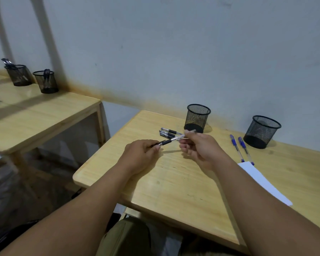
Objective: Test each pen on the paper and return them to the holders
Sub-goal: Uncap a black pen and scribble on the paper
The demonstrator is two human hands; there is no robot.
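Both hands up over the middle of the pale wooden desk (174,191), sharing one black-gripped pen with a clear barrel (171,140). Left hand (140,156) pinched shut on the cap end, right hand (199,146) closed round the barrel's far end; probably pulling the cap free, though blur hides the join.

Just beyond, a small cluster of black pens (168,133) loose on the desk, near the left black wire-mesh holder (197,118). Second black mesh holder (262,131) far right, with two blue-capped pens (240,147) lying beside it, tips touching the white sheet of paper (264,182).

Risks from here:
- Cap coming off with a jerk and flying off the near-left edge.
- Elbow or forearm sweeping the paper, half under the right arm.
- Loose round pens rolling if knocked.
- Tested and untested pens mixed up, none yet in either holder as far as visible.
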